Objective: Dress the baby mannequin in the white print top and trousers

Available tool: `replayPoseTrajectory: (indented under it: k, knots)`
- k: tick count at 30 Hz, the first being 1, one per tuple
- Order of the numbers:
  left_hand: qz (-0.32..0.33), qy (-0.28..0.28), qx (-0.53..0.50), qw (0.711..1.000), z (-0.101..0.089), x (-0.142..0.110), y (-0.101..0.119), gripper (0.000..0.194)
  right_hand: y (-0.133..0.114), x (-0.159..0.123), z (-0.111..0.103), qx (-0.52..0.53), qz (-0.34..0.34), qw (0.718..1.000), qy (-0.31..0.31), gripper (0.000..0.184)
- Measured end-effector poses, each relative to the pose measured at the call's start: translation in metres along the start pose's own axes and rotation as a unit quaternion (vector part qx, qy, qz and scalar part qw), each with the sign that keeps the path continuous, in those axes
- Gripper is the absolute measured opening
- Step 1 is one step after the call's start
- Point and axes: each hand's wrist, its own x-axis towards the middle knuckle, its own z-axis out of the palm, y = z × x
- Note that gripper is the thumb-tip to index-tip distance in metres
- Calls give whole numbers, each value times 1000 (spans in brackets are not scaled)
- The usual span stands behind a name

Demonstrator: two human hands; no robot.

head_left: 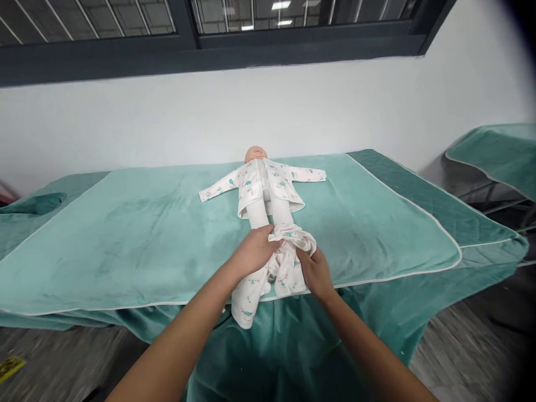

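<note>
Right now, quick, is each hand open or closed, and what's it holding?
Left hand: closed, pinching the bunched top of the patterned trousers.
Right hand: closed on the other side of the same trousers, fingers partly hidden.

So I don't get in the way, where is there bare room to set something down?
On the light green cover, left of the doll and its jacket, and right of them to the white piping. Front centre is crowded: the left hand and right hand hold bunched trousers.
</note>
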Motion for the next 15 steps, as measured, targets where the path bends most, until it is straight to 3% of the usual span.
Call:
replayPoseTrajectory:
  k: [4,10,13,15]
  knots:
    - [-38,8,-117,992,-1,0,10,23,-4,13,-4,63,3,998,-7,40]
    - [-85,-24,-297,951,0,-2,25,34,-10,30,-14,173,100,979,-36,39]
    - [-90,-43,-287,953,-6,1,25,38,-9,40,-19,127,52,990,-42,29]
    - [-76,-91,-270,956,-16,7,21,41,-8,48,-19,94,0,995,-39,21]
